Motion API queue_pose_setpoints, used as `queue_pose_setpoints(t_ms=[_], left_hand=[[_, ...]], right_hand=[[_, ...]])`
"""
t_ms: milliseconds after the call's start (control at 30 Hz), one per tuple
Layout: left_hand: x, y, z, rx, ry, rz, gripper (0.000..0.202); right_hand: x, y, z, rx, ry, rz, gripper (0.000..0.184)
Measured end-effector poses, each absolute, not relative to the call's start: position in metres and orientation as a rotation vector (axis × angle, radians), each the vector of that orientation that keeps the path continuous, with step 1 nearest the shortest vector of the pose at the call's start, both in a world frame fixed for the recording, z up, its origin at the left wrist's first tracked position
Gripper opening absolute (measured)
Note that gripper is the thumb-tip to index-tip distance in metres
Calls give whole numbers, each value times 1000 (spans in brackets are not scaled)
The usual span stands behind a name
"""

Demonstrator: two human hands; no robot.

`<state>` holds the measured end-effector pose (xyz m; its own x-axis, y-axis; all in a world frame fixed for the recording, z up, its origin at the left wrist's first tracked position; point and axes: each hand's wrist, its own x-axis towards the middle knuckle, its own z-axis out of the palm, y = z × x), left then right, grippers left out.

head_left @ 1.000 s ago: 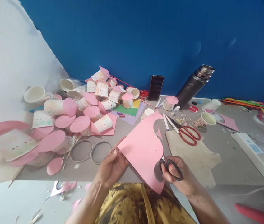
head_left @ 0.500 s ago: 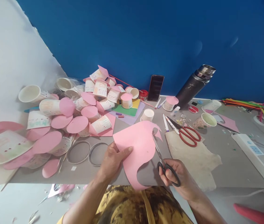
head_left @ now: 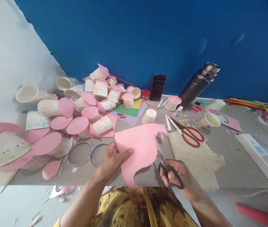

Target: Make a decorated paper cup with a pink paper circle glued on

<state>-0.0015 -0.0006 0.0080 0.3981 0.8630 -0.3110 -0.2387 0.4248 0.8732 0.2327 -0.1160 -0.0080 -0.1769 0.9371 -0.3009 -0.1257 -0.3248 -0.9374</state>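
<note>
My left hand [head_left: 115, 159] pinches the left side of a pink paper sheet [head_left: 138, 145], thumb on top, fingers hidden beneath. A wide curve is cut out of the sheet's lower right, and a jagged strip hangs at its upper right. My right hand [head_left: 177, 178] grips black-handled scissors [head_left: 162, 157] by the finger loops. Their blades point up and away, slightly parted, at the sheet's right edge. Just beyond the sheet stands a small white paper cup [head_left: 150, 116], upside down.
Paper cups with pink discs [head_left: 78, 125] are heaped on the left, beside two grey rings [head_left: 79, 153]. Red-handled scissors [head_left: 193, 136] lie on a beige cloth [head_left: 195, 160]. Behind stand a phone [head_left: 158, 87] and a dark flask [head_left: 195, 86]. A white power strip [head_left: 254, 157] is at right.
The pink sheet has turned slightly, its lower tail shifting left and up, with its upper right strip reaching farther right. My left hand moved slightly left; the scissors stay at the right edge.
</note>
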Motion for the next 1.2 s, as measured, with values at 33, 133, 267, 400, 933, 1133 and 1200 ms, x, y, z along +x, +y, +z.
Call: queue_pose_setpoints(t_ms=[33, 133, 267, 400, 933, 1133, 1200], left_hand=[[-2, -1, 8, 851, 876, 808, 46], [-3, -1, 7, 870, 868, 792, 42], [-5, 0, 8, 878, 876, 781, 41], [-5, 0, 8, 863, 865, 791, 44], [-4, -2, 11, 907, 853, 801, 40], [-4, -2, 12, 976, 898, 828, 42], [-5, -2, 12, 988, 918, 835, 43]], right_hand=[[233, -116, -7, -1243, -1051, 1629, 67], [234, -117, -4, -1261, -1073, 1635, 67], [234, -117, -5, -1267, -1057, 1622, 64], [232, -117, -6, -1264, -1025, 1616, 62], [233, -120, -5, -1258, -1027, 1613, 60], [234, -121, -9, -1259, -1011, 1603, 58], [235, -121, -10, -1252, -1016, 1604, 59]])
